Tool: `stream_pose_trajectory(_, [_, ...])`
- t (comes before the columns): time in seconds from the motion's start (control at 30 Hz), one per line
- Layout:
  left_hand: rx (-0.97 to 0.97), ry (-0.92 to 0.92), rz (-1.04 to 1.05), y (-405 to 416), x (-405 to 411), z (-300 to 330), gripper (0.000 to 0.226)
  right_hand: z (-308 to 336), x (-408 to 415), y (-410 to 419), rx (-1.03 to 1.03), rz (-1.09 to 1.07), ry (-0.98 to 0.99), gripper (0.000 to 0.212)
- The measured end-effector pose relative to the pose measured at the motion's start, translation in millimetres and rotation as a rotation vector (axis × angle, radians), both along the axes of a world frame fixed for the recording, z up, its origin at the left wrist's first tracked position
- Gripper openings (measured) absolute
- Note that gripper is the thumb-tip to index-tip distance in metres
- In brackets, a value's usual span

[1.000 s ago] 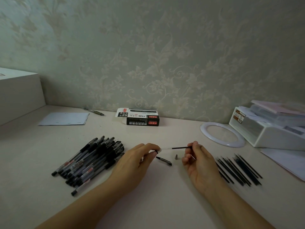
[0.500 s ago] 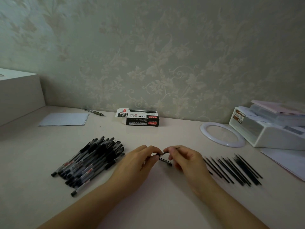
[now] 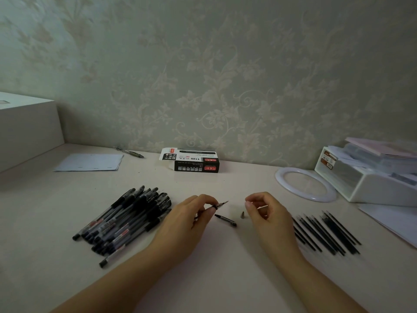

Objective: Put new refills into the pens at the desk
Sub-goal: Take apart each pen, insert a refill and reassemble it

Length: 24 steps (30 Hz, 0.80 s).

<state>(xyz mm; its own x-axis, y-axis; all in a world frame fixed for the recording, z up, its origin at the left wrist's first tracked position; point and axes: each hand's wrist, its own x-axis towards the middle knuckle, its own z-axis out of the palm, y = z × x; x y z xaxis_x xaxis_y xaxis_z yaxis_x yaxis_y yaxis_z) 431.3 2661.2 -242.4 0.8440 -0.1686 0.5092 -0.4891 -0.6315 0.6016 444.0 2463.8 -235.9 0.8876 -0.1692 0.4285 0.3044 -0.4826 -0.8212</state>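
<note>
My left hand (image 3: pixel 189 222) grips a black pen barrel (image 3: pixel 213 207) with the tip of a refill (image 3: pixel 223 202) sticking out toward the right. My right hand (image 3: pixel 264 211) hovers a little apart to the right, fingers curled, with a thin pale sliver (image 3: pixel 262 207) pinched between them. Between the hands, on the desk, lie a black pen cap (image 3: pixel 225 220) and a small cone-shaped pen tip (image 3: pixel 243 215). A heap of black pens (image 3: pixel 126 220) lies left of my left hand. Several loose black refills (image 3: pixel 327 231) are spread to the right.
A black-and-red pen box (image 3: pixel 196 162) stands at the back, with a paper sheet (image 3: pixel 90 162) and a lone pen (image 3: pixel 129 152) to its left. A white ring (image 3: pixel 278 177), a white organizer (image 3: pixel 370 184) and papers (image 3: pixel 392 220) sit right; a white box (image 3: pixel 24 127) sits far left.
The refill went into the barrel held by my left hand. My right hand came in to meet the left, then drew back to the right, off the refill.
</note>
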Motion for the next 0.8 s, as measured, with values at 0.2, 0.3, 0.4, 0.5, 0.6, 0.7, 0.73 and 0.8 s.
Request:
stream_pose_trajectory(0.2, [0.07, -0.002, 0.012, 0.4, -0.2, -1.4, 0.014, -7.5, 2.7, 3.3, -0.342, 0.068, 0.02, 0.025])
stream_pose_trajectory(0.3, [0.086, -0.002, 0.01, -0.1, -0.4, -0.5, 0.015, -8.7, 4.1, 2.3, -0.399, 0.056, 0.022, 0.018])
stream_pose_trajectory(0.4, [0.092, -0.001, 0.003, -0.2, -0.8, -0.1, 0.016, -8.3, 4.9, 0.7, -0.429, 0.041, 0.028, 0.01])
stream_pose_trajectory(0.5, [0.096, -0.004, 0.002, 0.1, -1.5, -0.3, 0.015, -8.4, 4.3, 0.2, -0.364, 0.035, 0.009, 0.011])
stream_pose_trajectory(0.6, [0.103, -0.007, 0.0, 0.1, -1.9, -0.5, 0.016, -5.6, 4.4, -0.7, -0.09, 0.06, 0.017, 0.014])
stream_pose_trajectory(0.7, [0.109, -0.016, 0.003, 0.2, -1.6, -0.5, 0.016, -1.4, 2.8, -0.2, 0.115, 0.16, 0.049, 0.013])
stream_pose_trajectory(0.73, [0.112, -0.018, 0.002, 0.4, -1.5, -0.6, 0.016, -0.5, 1.7, 0.3, 0.135, 0.196, 0.054, 0.012])
stream_pose_trajectory(0.8, [0.12, -0.019, -0.002, 0.4, -1.1, -0.6, 0.017, 0.4, -0.5, 1.7, 0.135, 0.261, 0.071, 0.013])
